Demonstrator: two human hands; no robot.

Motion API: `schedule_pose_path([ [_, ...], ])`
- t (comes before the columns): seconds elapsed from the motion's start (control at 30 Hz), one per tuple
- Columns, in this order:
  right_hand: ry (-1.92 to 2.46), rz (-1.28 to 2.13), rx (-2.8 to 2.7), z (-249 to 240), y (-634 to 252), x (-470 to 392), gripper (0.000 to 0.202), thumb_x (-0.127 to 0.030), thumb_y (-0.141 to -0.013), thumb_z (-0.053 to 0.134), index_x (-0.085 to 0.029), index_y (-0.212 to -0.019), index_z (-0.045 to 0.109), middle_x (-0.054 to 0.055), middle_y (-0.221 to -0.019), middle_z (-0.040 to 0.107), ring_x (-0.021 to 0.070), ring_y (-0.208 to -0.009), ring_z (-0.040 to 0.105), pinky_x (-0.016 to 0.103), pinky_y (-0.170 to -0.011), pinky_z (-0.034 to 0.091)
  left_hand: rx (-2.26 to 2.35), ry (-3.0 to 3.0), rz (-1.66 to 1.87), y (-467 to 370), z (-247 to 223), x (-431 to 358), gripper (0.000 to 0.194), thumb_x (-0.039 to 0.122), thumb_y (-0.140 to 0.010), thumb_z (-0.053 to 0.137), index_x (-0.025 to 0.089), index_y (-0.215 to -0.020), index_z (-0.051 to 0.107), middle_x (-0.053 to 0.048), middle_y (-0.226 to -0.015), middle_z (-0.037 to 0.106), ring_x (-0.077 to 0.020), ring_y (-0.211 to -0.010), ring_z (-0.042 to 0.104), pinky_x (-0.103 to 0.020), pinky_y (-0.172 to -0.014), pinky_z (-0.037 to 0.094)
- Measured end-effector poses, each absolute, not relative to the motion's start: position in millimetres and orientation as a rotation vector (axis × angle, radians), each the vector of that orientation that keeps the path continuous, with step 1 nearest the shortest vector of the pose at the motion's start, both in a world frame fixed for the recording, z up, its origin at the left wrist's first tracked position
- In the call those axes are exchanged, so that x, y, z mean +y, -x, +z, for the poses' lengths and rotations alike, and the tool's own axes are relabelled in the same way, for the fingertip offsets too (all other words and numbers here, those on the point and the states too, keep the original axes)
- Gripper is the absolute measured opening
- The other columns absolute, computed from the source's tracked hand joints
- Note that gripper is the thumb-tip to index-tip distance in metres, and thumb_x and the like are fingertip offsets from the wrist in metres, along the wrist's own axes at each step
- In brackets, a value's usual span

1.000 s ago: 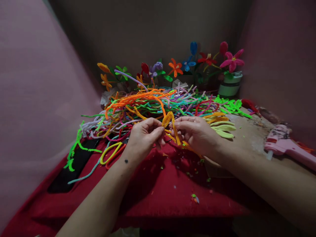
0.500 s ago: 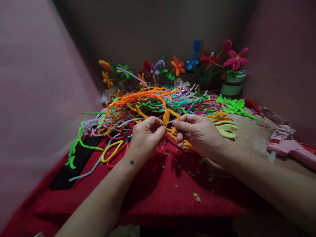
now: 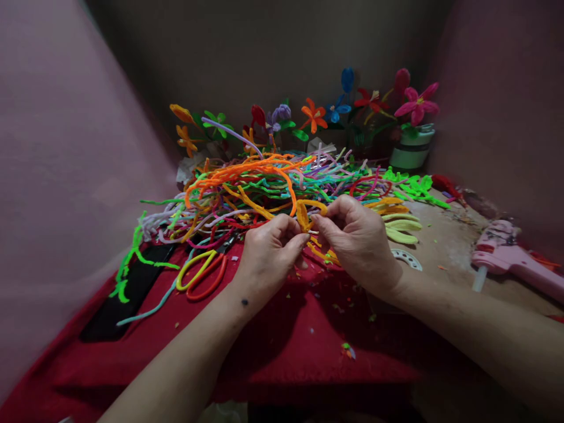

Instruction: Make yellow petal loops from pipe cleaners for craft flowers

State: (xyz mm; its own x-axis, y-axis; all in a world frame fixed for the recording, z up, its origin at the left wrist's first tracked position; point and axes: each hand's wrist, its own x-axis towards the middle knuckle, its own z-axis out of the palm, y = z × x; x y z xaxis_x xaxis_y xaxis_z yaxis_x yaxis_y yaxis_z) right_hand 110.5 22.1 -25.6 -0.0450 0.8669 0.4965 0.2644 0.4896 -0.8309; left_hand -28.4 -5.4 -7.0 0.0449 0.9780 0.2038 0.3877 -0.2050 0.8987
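Note:
Between my two hands is a yellow-orange pipe cleaner (image 3: 304, 216), folded into a narrow petal-like loop with a loose length bending off to the right. My left hand (image 3: 277, 249) pinches its lower end between thumb and forefinger. The fingers of my right hand (image 3: 352, 238) are closed on the loose length, close beside the loop. Just behind the fingers lies a heap of pipe cleaners (image 3: 264, 185) in many colours, with orange ones on top. Scissors (image 3: 205, 273) with one yellow and one red handle loop lie left of my left hand.
Pipe-cleaner flowers (image 3: 314, 116) stand along the back, some in a pale green pot (image 3: 410, 148). A pink glue gun (image 3: 506, 252) rests at the right. Yellow-green petals (image 3: 402, 228) lie on the board. A dark flat object (image 3: 127, 294) sits at left on the red cloth (image 3: 264, 346).
Both hands have shifted slightly right with the pipe cleaner. My right hand has come closer to the loop, and the loose length now arches over toward it. The scissors' handles show more fully.

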Motion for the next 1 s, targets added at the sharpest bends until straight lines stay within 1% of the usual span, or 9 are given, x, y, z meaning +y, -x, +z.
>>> schedule_pose_path([
  [0.13, 0.981, 0.561, -1.624, -26, -109, 20, 0.014, -0.024, -0.078, 0.057, -0.018, -0.068, 0.049, -0.001, -0.060, 0.052, 0.0100, -0.054, 0.047, 0.023, -0.051, 0.037, 1.406, -1.636, 1.140, 28, -7, -6, 0.011, 0.022, -0.074, 0.058, 0.017, -0.067, 0.052, 0.003, -0.048, 0.056, -0.0120, -0.040, 0.058, -0.019, -0.038, 0.042],
  [0.3, 0.996, 0.633, -1.627, -26, -109, 19, 0.016, -0.025, -0.077, 0.058, -0.017, -0.065, 0.051, 0.000, -0.060, 0.054, 0.0102, -0.055, 0.048, 0.023, -0.051, 0.037, 1.402, -1.592, 1.150, 30, -9, -4, 0.011, 0.024, -0.074, 0.059, 0.017, -0.068, 0.054, 0.003, -0.046, 0.058, -0.0122, -0.039, 0.056, -0.020, -0.038, 0.044],
  [0.47, 1.004, 0.791, -1.634, -24, -110, 19, 0.018, -0.028, -0.076, 0.060, -0.016, -0.064, 0.053, -0.002, -0.055, 0.053, 0.0086, -0.050, 0.045, 0.022, -0.048, 0.036, 1.302, -1.470, 1.183, 28, -7, -4, 0.011, 0.023, -0.074, 0.061, 0.016, -0.082, 0.057, 0.003, -0.051, 0.060, -0.0128, -0.039, 0.057, -0.021, -0.036, 0.046],
  [0.53, 1.005, 0.899, -1.600, -20, -110, 19, 0.019, -0.028, -0.074, 0.062, -0.016, -0.062, 0.054, -0.002, -0.053, 0.053, 0.0082, -0.048, 0.046, 0.022, -0.046, 0.035, 1.252, -1.450, 1.157, 27, -6, -4, 0.012, 0.022, -0.075, 0.060, 0.014, -0.084, 0.057, 0.002, -0.052, 0.061, -0.0124, -0.039, 0.057, -0.021, -0.038, 0.047],
  [0.6, 0.999, 1.087, -1.502, -18, -110, 20, 0.020, -0.030, -0.072, 0.064, -0.015, -0.062, 0.055, -0.002, -0.053, 0.054, 0.0087, -0.047, 0.048, 0.022, -0.045, 0.036, 1.230, -1.469, 1.177, 27, -7, -4, 0.015, 0.023, -0.075, 0.059, 0.015, -0.086, 0.054, 0.002, -0.055, 0.061, -0.0126, -0.042, 0.059, -0.022, -0.040, 0.049],
  [0.7, 0.937, 1.384, -1.336, -20, -110, 25, 0.023, -0.033, -0.067, 0.069, -0.014, -0.061, 0.057, -0.002, -0.053, 0.056, 0.0089, -0.046, 0.050, 0.022, -0.045, 0.037, 1.276, -1.604, 1.267, 29, -14, -2, 0.025, 0.021, -0.076, 0.059, 0.018, -0.098, 0.048, 0.004, -0.062, 0.060, -0.0117, -0.048, 0.061, -0.021, -0.046, 0.049],
  [0.8, 0.866, 1.602, -1.212, -29, -110, 30, 0.023, -0.032, -0.062, 0.073, -0.014, -0.062, 0.059, -0.002, -0.055, 0.057, 0.0075, -0.045, 0.049, 0.022, -0.045, 0.036, 1.350, -1.730, 1.285, 32, -20, -1, 0.030, 0.019, -0.078, 0.055, 0.021, -0.106, 0.045, 0.003, -0.071, 0.060, -0.0097, -0.054, 0.061, -0.019, -0.053, 0.049],
  [0.87, 0.832, 1.687, -1.155, -34, -109, 33, 0.024, -0.031, -0.060, 0.075, -0.014, -0.064, 0.060, -0.002, -0.056, 0.057, 0.0074, -0.045, 0.049, 0.022, -0.046, 0.037, 1.374, -1.756, 1.263, 32, -19, 0, 0.030, 0.019, -0.079, 0.054, 0.021, -0.108, 0.044, 0.003, -0.073, 0.060, -0.0094, -0.056, 0.061, -0.019, -0.055, 0.048],
  [1.0, 0.789, 1.719, -1.133, -36, -109, 35, 0.026, -0.030, -0.059, 0.076, -0.014, -0.064, 0.057, -0.002, -0.056, 0.057, 0.0083, -0.047, 0.050, 0.023, -0.047, 0.038, 1.274, -1.556, 1.196, 32, -10, 1, 0.029, 0.022, -0.076, 0.059, 0.017, -0.101, 0.046, 0.004, -0.062, 0.059, -0.0126, -0.052, 0.062, -0.022, -0.049, 0.049],
])
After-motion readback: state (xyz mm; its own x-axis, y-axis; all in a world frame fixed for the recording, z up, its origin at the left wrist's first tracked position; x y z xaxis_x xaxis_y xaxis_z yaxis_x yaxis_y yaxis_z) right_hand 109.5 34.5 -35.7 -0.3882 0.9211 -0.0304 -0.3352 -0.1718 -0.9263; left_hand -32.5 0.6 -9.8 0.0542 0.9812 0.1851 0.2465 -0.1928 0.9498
